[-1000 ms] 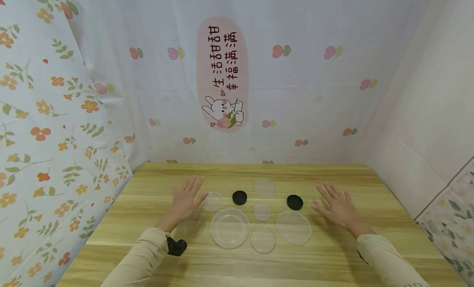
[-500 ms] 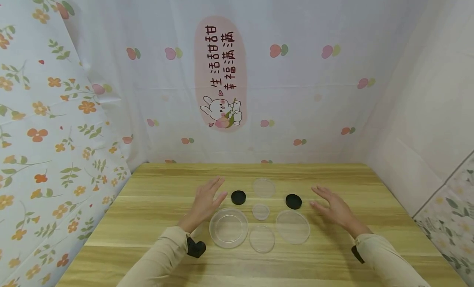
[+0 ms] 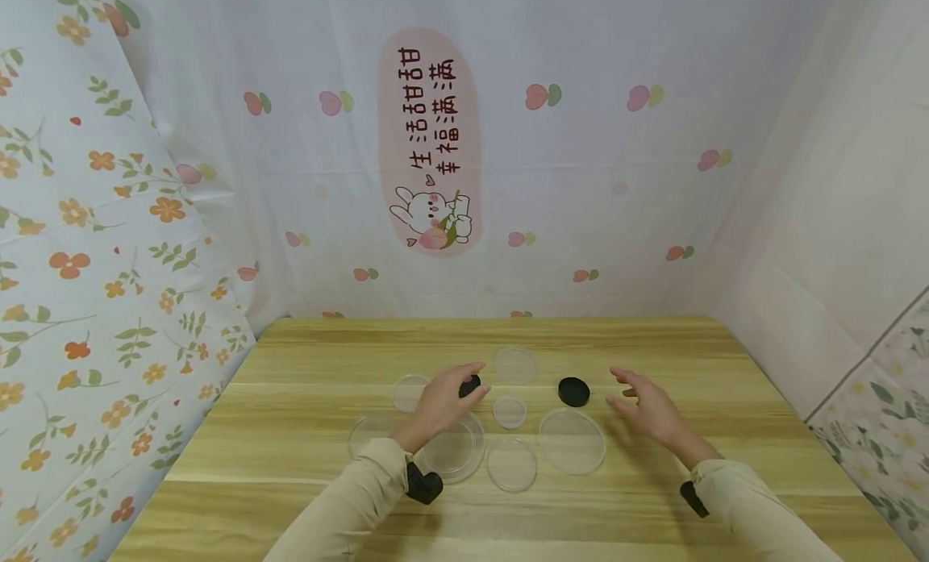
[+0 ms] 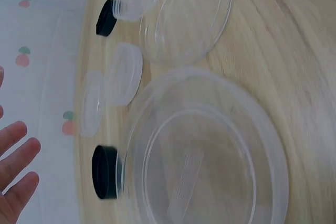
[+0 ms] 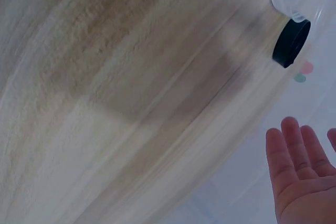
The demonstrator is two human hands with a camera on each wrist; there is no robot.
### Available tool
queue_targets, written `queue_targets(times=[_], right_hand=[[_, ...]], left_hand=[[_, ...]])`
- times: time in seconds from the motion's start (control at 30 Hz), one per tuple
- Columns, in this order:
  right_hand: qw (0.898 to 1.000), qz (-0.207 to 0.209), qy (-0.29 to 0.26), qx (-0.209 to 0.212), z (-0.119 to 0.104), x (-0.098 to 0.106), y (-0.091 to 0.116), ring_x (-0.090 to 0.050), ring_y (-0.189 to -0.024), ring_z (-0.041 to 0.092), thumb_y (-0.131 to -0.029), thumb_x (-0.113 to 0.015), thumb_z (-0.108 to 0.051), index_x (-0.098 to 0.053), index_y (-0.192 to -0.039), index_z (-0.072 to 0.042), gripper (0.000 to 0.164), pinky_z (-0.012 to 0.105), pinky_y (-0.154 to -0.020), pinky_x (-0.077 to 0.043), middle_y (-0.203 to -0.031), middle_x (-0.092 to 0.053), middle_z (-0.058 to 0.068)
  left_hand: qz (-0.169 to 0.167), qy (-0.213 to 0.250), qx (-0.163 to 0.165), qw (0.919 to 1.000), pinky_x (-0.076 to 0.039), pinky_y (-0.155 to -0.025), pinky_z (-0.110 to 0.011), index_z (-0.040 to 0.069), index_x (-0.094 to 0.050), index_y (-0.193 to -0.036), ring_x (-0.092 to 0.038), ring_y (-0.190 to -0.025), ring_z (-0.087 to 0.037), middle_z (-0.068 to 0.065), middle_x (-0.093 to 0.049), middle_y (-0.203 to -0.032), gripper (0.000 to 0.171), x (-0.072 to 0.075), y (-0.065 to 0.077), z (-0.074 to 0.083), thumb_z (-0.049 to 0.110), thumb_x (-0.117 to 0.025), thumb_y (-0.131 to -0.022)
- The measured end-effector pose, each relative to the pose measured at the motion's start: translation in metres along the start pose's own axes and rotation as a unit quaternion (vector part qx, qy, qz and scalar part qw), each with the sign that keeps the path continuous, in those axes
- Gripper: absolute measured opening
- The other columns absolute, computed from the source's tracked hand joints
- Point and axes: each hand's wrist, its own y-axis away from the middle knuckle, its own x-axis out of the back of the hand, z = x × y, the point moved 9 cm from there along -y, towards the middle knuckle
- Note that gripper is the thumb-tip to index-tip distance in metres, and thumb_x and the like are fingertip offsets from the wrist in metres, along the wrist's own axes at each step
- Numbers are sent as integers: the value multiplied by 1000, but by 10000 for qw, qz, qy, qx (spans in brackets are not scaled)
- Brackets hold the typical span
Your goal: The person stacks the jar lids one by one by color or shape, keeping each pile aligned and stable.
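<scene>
My left hand (image 3: 441, 402) hovers over the left black round cap (image 3: 472, 385), thumb and fingers spread apart. In the left wrist view a gap shows between its fingers (image 4: 18, 158) and that cap (image 4: 106, 172). Partly under the left forearm lies a large clear round lid (image 3: 475, 449). To the right of the other black cap (image 3: 574, 392), my right hand (image 3: 653, 409) is held above the table with relaxed fingers and nothing in its grasp. The right wrist view shows its fingers (image 5: 296, 153) apart from the black cap (image 5: 291, 43).
More clear round lids lie around: a small one (image 3: 510, 412), one at the back (image 3: 514, 367), one in front (image 3: 512, 465), one at the right (image 3: 572, 442), and two at the left, one partly hidden (image 3: 366, 435). A patterned curtain (image 3: 581, 183) hangs behind the wooden table (image 3: 653, 514).
My left hand has moved rightward from the left clear lids to above the left black cap. My right hand's fingers have drawn together from a wide spread, with little shift in place.
</scene>
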Motion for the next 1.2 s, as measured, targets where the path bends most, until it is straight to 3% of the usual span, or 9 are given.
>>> queue_targets(times=[0.33,0.7,0.93,1.07,1.2], right_hand=[[9996,153,-116,206,-2,-6,3,-58,-85,34,-83,-59,-4,-53,-112,9,33,47,-72,-46,-108,-55,26],[9997,-40,-214,118,5,-23,6,-60,-76,29,-79,-62,-2,-56,-107,9,31,38,-65,-50,-102,-58,25],[9987,-281,-423,44,11,-35,9,-60,-75,28,-77,-62,3,-55,-107,9,31,28,-56,-49,-100,-58,24],[9980,-313,-542,-85,14,-40,10,-58,-73,23,-77,-63,1,-56,-106,9,30,23,-54,-45,-99,-59,23],[9971,-352,-646,-182,17,-45,11,-53,-65,15,-78,-63,-1,-56,-105,8,29,22,-51,-43,-96,-60,21]], left_hand=[[-414,479,-256,9977,-48,-67,-26,10,-58,-115,-60,-85,-17,-4,-62,-98,32,-34,-6,19,26,-55,-88],[-754,1021,-21,9919,-45,-64,-20,6,-64,-103,-56,-75,-9,2,-62,-86,22,-64,-14,25,20,-57,-87],[-1370,1274,-30,9823,-44,-66,-19,2,-63,-103,-56,-75,-10,-2,-62,-85,22,-84,-22,32,14,-58,-85],[-1686,1249,59,9777,-44,-66,-19,3,-62,-104,-56,-77,-9,-3,-62,-86,23,-96,-23,33,16,-58,-85],[-1741,1118,196,9782,-45,-65,-19,5,-63,-103,-57,-76,-9,-3,-63,-86,23,-104,-23,32,19,-58,-85]])
